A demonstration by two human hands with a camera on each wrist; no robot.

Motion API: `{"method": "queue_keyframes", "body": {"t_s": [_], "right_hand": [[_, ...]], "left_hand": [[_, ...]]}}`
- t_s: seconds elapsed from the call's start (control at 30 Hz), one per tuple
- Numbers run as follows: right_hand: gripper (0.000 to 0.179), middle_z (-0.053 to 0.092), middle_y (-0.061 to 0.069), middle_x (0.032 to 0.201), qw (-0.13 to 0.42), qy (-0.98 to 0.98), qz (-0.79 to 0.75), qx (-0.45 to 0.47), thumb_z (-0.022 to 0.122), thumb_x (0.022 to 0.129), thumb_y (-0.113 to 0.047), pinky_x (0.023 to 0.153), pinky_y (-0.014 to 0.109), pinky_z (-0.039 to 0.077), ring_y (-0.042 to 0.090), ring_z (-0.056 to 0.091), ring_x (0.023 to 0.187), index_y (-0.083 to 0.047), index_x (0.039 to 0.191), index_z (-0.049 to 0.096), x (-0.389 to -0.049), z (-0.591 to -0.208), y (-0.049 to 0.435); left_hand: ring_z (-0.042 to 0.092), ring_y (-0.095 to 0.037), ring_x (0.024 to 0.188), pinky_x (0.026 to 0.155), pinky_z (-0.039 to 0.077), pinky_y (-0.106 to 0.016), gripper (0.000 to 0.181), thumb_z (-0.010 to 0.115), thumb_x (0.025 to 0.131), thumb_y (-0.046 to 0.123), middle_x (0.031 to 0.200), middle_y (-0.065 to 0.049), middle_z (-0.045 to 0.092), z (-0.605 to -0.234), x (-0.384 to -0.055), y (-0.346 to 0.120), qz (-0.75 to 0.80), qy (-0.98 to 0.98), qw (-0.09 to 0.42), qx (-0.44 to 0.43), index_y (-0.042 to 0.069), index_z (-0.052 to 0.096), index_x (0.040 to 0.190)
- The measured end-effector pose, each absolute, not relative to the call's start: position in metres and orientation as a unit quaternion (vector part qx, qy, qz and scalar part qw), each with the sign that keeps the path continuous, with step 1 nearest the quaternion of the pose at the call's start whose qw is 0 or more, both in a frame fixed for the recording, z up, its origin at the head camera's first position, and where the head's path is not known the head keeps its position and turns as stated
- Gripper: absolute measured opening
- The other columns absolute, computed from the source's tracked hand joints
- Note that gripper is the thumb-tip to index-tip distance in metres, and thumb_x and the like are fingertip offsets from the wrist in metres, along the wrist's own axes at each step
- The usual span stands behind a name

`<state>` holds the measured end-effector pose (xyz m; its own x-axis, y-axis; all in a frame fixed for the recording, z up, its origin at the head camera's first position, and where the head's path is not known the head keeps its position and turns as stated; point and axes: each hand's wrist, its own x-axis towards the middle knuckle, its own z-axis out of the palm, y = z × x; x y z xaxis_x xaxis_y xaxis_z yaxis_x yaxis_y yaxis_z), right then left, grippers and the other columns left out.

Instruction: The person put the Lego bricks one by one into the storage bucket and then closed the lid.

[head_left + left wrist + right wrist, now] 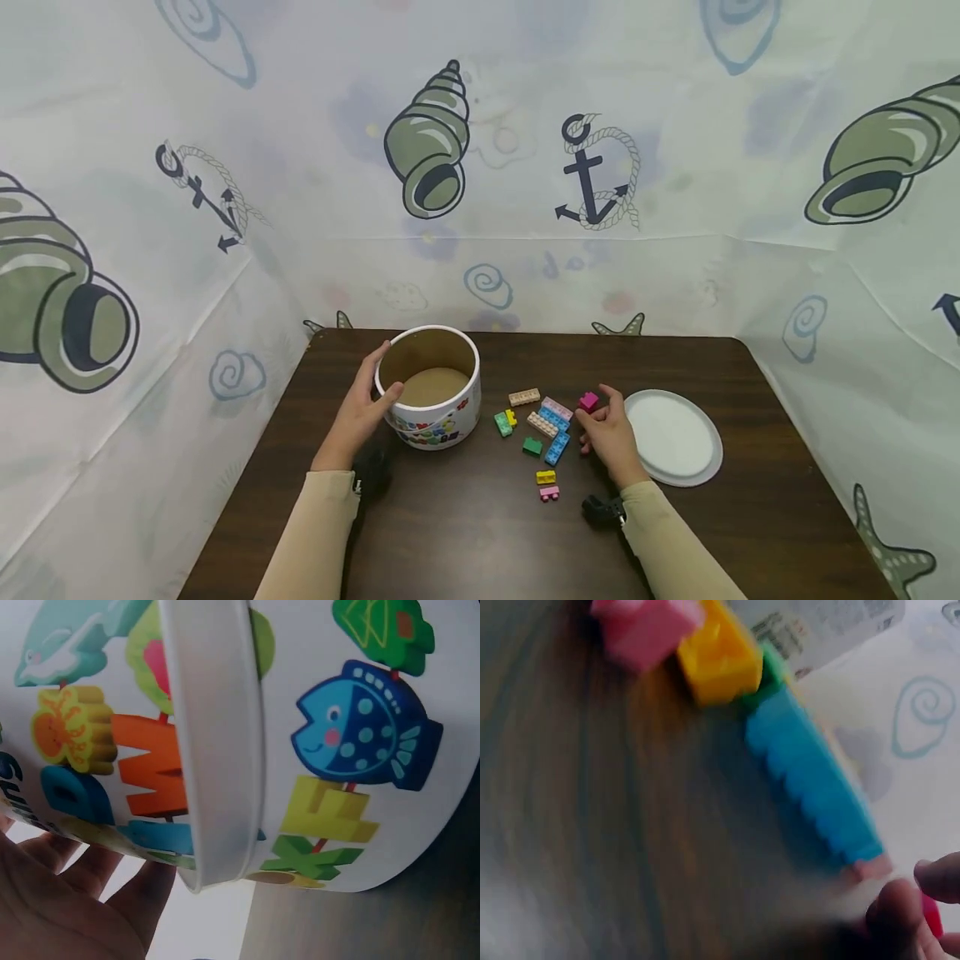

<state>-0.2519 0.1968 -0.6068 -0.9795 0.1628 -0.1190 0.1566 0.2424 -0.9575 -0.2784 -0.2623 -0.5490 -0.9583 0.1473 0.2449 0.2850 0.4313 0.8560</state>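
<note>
In the head view my left hand (pixel 362 417) grips the white bucket (pixel 450 421) at its left side, thumb over the rim and fingers outside. The bucket stands upright with its bottom visible inside. Fish and letter prints (pixel 367 724) cover its wall in the left wrist view, where a white handle (pixel 221 742) crosses it. At the right of the loose bricks, my right hand (pixel 611 435) pinches a magenta brick (pixel 588 402) between thumb and finger. Blue (pixel 557 448), green (pixel 532 447), beige (pixel 523 397), yellow (pixel 545 477) and pink bricks (pixel 549 493) lie left of it.
A round white lid (pixel 673 437) lies just right of my right hand. The dark wooden table (pixel 465 542) ends at a back edge against a printed cloth (pixel 525 283), which also rises along both sides.
</note>
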Motion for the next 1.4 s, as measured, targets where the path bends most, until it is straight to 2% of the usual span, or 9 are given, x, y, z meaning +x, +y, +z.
{"method": "queue_keyframes", "body": {"t_s": [0.27, 0.47, 0.57, 0.77, 0.9, 1.13, 1.27, 1.4], "right_hand": [[0.065, 0.059, 0.011, 0.086, 0.004, -0.791, 0.603, -0.102, 0.07, 0.107, -0.019, 0.05, 0.034, 0.057, 0.021, 0.064, 0.056, -0.013, 0.164, 0.039, -0.257, -0.61, 0.201], [0.043, 0.059, 0.011, 0.091, -0.005, -0.805, 0.581, -0.119, 0.07, 0.107, -0.018, 0.054, 0.034, 0.058, 0.021, 0.064, 0.06, -0.014, 0.147, 0.055, -0.255, -0.611, 0.196], [0.04, 0.06, 0.011, 0.091, -0.018, -0.803, 0.585, -0.114, 0.072, 0.106, -0.019, 0.054, 0.034, 0.058, 0.021, 0.064, 0.061, -0.015, 0.143, 0.057, -0.254, -0.611, 0.195], [0.044, 0.06, 0.012, 0.096, -0.032, -0.789, 0.606, -0.096, 0.073, 0.105, -0.021, 0.055, 0.033, 0.058, 0.024, 0.064, 0.066, -0.014, 0.142, 0.051, -0.253, -0.614, 0.199], [0.046, 0.06, 0.015, 0.104, -0.031, -0.78, 0.618, -0.094, 0.07, 0.107, -0.021, 0.057, 0.032, 0.058, 0.025, 0.064, 0.071, -0.013, 0.144, 0.045, -0.251, -0.615, 0.2], [0.049, 0.066, 0.021, 0.113, -0.05, -0.773, 0.626, -0.09, 0.066, 0.108, -0.021, 0.06, 0.035, 0.06, 0.024, 0.067, 0.075, -0.01, 0.142, 0.033, -0.25, -0.614, 0.2], [0.047, 0.066, 0.022, 0.114, -0.051, -0.772, 0.627, -0.087, 0.066, 0.109, -0.023, 0.059, 0.035, 0.059, 0.025, 0.067, 0.076, -0.01, 0.139, 0.033, -0.248, -0.611, 0.201], [0.047, 0.06, 0.019, 0.117, -0.049, -0.777, 0.623, -0.081, 0.066, 0.11, -0.03, 0.059, 0.034, 0.059, 0.025, 0.066, 0.079, -0.01, 0.14, 0.037, -0.246, -0.61, 0.2]], "left_hand": [[0.023, -0.033, 0.168, 0.128, 0.022, -0.074, 0.082, 0.071, 0.106, 0.031, 0.182, 0.005, 0.023, -0.556, -0.277, -0.259, -0.536, -0.833, 0.077, -0.117, 0.037, 0.024, 0.174], [0.027, -0.035, 0.167, 0.127, 0.026, -0.074, 0.079, 0.07, 0.107, 0.033, 0.182, 0.005, 0.025, -0.557, -0.275, -0.257, -0.548, -0.827, 0.072, -0.1, 0.04, 0.027, 0.173], [0.032, -0.039, 0.164, 0.124, 0.031, -0.074, 0.078, 0.069, 0.107, 0.034, 0.181, 0.001, 0.026, -0.558, -0.272, -0.257, -0.56, -0.822, 0.059, -0.087, 0.043, 0.026, 0.172], [0.039, -0.043, 0.157, 0.121, 0.034, -0.072, 0.074, 0.067, 0.108, 0.033, 0.177, -0.006, 0.032, -0.562, -0.275, -0.249, -0.591, -0.799, 0.062, -0.09, 0.041, 0.029, 0.171], [0.039, -0.043, 0.157, 0.123, 0.032, -0.07, 0.072, 0.066, 0.109, 0.034, 0.177, -0.006, 0.032, -0.565, -0.279, -0.243, -0.607, -0.787, 0.066, -0.094, 0.039, 0.03, 0.171], [0.037, -0.042, 0.157, 0.124, 0.029, -0.068, 0.068, 0.064, 0.11, 0.027, 0.176, -0.008, 0.032, -0.568, -0.279, -0.24, -0.626, -0.769, 0.084, -0.099, 0.033, 0.032, 0.17], [0.038, -0.041, 0.156, 0.123, 0.03, -0.066, 0.069, 0.063, 0.111, 0.025, 0.175, -0.01, 0.032, -0.568, -0.278, -0.237, -0.631, -0.766, 0.079, -0.098, 0.032, 0.03, 0.171], [0.038, -0.046, 0.154, 0.122, 0.032, -0.065, 0.069, 0.063, 0.111, 0.029, 0.174, -0.013, 0.033, -0.568, -0.277, -0.236, -0.637, -0.761, 0.08, -0.091, 0.032, 0.03, 0.171]]}}
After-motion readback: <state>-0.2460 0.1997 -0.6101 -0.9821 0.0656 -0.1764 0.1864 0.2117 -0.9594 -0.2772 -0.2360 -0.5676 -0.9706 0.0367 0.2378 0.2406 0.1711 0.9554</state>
